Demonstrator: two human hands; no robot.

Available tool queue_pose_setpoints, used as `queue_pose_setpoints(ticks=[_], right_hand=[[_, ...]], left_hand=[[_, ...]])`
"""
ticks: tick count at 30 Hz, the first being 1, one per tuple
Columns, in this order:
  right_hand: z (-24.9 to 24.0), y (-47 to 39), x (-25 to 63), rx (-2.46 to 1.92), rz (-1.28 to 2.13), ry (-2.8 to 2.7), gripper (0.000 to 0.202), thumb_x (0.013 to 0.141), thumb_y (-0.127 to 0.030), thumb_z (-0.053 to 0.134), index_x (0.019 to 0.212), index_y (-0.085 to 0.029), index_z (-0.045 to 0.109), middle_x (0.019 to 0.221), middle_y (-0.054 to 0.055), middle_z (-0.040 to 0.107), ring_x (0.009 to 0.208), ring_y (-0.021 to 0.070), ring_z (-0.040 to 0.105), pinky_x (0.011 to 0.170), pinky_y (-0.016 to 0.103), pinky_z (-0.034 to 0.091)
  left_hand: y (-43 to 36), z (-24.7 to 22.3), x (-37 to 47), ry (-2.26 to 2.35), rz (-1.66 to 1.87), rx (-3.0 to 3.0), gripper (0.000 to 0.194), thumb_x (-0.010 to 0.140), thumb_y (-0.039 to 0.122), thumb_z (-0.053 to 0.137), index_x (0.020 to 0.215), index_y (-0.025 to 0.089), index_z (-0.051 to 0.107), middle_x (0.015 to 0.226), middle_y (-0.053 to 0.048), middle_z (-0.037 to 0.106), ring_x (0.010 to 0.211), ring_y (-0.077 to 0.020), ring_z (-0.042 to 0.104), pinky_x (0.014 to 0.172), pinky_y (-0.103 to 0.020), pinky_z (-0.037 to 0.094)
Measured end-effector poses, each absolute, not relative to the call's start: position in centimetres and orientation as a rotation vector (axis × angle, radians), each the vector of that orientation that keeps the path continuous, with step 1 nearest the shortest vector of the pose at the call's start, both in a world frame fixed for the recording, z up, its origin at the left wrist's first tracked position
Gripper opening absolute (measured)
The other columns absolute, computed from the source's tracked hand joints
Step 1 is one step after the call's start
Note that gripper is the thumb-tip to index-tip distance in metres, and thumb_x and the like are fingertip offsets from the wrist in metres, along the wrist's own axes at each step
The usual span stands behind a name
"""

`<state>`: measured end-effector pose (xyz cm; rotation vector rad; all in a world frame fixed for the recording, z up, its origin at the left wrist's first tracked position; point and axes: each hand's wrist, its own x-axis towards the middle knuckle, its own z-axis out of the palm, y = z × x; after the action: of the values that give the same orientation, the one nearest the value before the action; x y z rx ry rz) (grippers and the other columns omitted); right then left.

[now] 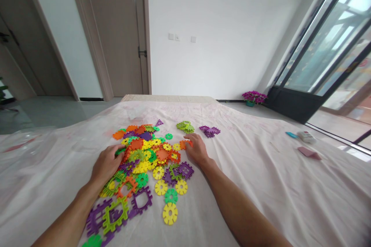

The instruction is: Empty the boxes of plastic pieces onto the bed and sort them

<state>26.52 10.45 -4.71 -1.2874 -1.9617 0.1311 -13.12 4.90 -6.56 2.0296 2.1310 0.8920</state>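
A heap of plastic interlocking building pieces (137, 144) in orange, yellow, green and purple lies on the cloth. My left hand (106, 165) is at the heap's left edge, its fingers curled in at green and orange pieces; what they grip is partly hidden. On the other side, my right hand (198, 149) has its fingers closed at an orange square piece (183, 144). Behind that hand sit a cluster of lime-green pieces (185, 126) and a cluster of purple pieces (209, 131). Nearer me lie loose yellow discs (170, 214) and a lime-green frame piece (115, 214).
A creased pale pink cloth (249, 185) covers the table. Clear plastic packaging (26, 150) rests at the left. Toward the right edge are a small white box (306, 136), a blue item (291, 135) and a pink folded piece (309, 153).
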Motion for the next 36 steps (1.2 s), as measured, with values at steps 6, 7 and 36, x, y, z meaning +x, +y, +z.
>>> queue_pose_setpoints(ticks=[6,7,36], right_hand=[[-2.6,8.2,24.7,-1.084,0.215,-2.118,0.021,0.090,-0.021,0.058,0.103,-0.025,0.074,0.105,0.006,0.073,0.101,0.0218,0.063,0.097,0.036,0.046],[-2.3,7.8,24.3,-1.057,0.235,-2.169,0.019,0.092,-0.026,0.059,0.103,-0.025,0.074,0.105,0.006,0.073,0.101,0.0219,0.064,0.097,0.036,0.045],[-4.2,10.0,25.0,-1.279,0.365,-1.715,0.023,0.092,-0.033,0.058,0.103,-0.020,0.074,0.092,0.005,0.073,0.082,0.0189,0.065,0.077,0.030,0.049]], left_hand=[[4.9,-6.6,-13.1,2.132,0.901,2.030,0.045,0.090,0.041,0.043,0.120,0.020,0.068,0.127,-0.010,0.067,0.119,-0.0283,0.060,0.104,-0.040,0.045],[4.9,-6.5,-13.1,2.132,0.902,2.029,0.044,0.090,0.041,0.043,0.120,0.020,0.068,0.127,-0.010,0.067,0.119,-0.0282,0.060,0.104,-0.040,0.045],[4.8,-6.3,-12.9,2.145,0.918,2.026,0.045,0.088,0.041,0.043,0.119,0.020,0.069,0.126,-0.010,0.067,0.118,-0.0277,0.061,0.103,-0.039,0.046]])
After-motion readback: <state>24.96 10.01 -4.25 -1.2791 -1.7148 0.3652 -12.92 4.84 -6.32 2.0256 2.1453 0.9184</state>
